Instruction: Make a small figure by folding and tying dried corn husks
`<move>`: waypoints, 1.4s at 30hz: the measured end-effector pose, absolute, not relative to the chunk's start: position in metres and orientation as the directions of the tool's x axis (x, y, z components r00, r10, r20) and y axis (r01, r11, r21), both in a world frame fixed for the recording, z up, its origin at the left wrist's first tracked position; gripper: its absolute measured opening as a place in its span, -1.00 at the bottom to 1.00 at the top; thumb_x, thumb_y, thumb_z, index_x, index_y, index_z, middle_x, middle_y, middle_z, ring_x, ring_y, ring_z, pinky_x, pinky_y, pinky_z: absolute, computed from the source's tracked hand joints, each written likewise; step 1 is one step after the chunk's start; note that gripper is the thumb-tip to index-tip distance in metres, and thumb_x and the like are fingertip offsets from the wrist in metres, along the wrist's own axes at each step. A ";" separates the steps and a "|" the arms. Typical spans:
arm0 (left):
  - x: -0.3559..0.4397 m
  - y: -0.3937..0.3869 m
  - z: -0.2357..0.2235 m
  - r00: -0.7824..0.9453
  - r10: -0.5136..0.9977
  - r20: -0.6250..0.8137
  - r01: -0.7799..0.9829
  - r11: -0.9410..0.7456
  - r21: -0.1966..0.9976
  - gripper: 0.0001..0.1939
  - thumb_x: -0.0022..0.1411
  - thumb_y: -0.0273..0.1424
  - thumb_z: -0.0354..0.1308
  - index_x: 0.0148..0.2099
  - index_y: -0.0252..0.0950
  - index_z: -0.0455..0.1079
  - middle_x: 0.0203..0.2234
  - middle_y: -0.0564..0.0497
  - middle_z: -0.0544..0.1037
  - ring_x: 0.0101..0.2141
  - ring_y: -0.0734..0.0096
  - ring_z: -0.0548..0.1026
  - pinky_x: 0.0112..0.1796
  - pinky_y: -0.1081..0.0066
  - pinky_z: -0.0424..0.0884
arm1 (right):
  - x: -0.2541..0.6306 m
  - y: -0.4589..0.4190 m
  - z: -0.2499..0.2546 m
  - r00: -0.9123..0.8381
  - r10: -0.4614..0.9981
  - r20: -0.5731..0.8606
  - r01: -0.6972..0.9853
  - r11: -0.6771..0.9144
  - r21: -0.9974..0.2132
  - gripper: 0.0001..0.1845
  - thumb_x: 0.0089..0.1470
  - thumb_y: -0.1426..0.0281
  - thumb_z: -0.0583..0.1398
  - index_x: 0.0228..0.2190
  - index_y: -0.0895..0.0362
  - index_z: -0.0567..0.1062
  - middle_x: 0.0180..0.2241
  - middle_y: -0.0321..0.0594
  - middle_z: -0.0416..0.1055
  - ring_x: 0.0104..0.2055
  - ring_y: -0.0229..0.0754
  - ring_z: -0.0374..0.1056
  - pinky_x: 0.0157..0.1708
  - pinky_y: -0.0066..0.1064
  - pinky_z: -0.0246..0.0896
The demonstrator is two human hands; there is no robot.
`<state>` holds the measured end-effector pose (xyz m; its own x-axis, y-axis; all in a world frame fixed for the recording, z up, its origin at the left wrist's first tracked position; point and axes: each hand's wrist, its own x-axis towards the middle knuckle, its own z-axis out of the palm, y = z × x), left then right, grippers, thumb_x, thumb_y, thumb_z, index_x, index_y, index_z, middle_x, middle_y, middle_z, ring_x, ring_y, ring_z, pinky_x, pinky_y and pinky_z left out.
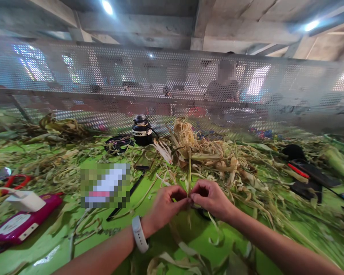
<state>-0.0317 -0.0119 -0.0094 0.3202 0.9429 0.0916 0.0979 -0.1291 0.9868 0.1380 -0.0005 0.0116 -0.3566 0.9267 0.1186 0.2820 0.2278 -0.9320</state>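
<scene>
Head view: a narrow corn-husk strip (pixel 189 172) is pinched in the nearly meeting fingertips of the left hand (pixel 163 206) and the right hand (pixel 213 198), about equally near both. Its long axis is set crosswise between them, the longer end directed toward the heaped husks (pixel 223 152), the shorter hung over the green table (pixel 202 236).
</scene>
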 end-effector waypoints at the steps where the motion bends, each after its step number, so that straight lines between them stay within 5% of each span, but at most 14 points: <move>1: -0.033 -0.011 -0.009 0.351 0.935 0.061 0.089 -0.098 0.991 -0.70 0.01 -0.19 0.26 -0.46 -0.36 0.38 -0.61 0.07 0.45 -0.57 0.54 0.33 -0.54 0.53 0.24 | 0.139 0.000 0.013 -0.362 0.927 0.103 0.278 0.213 -0.937 -0.95 -0.21 0.45 0.17 -0.61 0.19 0.41 -0.62 -0.30 0.34 -0.57 -0.33 0.19 -0.58 -0.50 0.06; 10: -0.046 0.005 -0.005 0.546 0.814 -0.198 0.030 0.217 0.976 -0.67 -0.11 -0.18 0.33 -0.48 -0.37 0.41 -0.68 0.10 0.46 -0.67 0.56 0.38 -0.66 0.56 0.17 | 0.134 0.008 0.008 -0.374 0.900 -0.224 0.180 -0.166 -0.970 -0.88 -0.25 0.37 0.19 -0.62 0.17 0.36 -0.79 -0.48 0.19 -0.76 -0.45 0.06 -0.76 -0.61 -0.08; 17: -0.042 0.000 0.001 0.540 0.804 -0.250 0.084 0.244 0.966 -0.89 -0.11 -0.39 0.19 -0.50 -0.34 0.40 -0.65 0.07 0.52 -0.59 0.42 0.51 -0.63 0.53 0.33 | 0.135 0.001 0.016 -0.406 0.907 -0.110 0.222 -0.019 -0.975 -0.90 -0.26 0.40 0.17 -0.62 0.17 0.34 -0.72 -0.46 0.23 -0.74 -0.44 0.13 -0.74 -0.59 0.05; 22: -0.039 -0.003 0.002 0.503 0.828 -0.250 0.104 0.229 0.968 -0.90 -0.17 -0.46 0.14 -0.48 -0.35 0.41 -0.65 0.07 0.51 -0.61 0.45 0.50 -0.65 0.58 0.26 | 0.137 0.003 0.012 -0.418 0.899 -0.133 0.224 -0.040 -0.974 -0.90 -0.22 0.39 0.16 -0.59 0.18 0.35 -0.72 -0.47 0.23 -0.73 -0.43 0.15 -0.74 -0.60 0.06; 35: -0.042 -0.003 -0.002 0.547 0.824 -0.145 0.046 0.144 0.989 -0.63 -0.24 -0.24 0.41 -0.53 -0.35 0.31 -0.68 0.15 0.39 -0.65 0.59 0.34 -0.62 0.55 0.19 | 0.140 0.000 0.019 -0.517 0.834 -0.195 0.157 -0.131 -0.979 -0.77 -0.23 0.30 0.27 -0.57 0.19 0.38 -0.74 -0.43 0.28 -0.72 -0.42 0.14 -0.72 -0.59 -0.09; 42: -0.040 -0.002 -0.008 0.542 0.830 -0.132 0.064 0.116 0.991 -0.59 -0.22 -0.18 0.39 -0.57 -0.32 0.24 -0.71 0.18 0.34 -0.67 0.58 0.32 -0.61 0.53 0.18 | 0.139 -0.001 0.017 -0.536 0.826 -0.176 0.158 -0.107 -0.982 -0.89 -0.21 0.40 0.22 -0.57 0.19 0.38 -0.69 -0.41 0.31 -0.71 -0.43 0.13 -0.69 -0.59 -0.03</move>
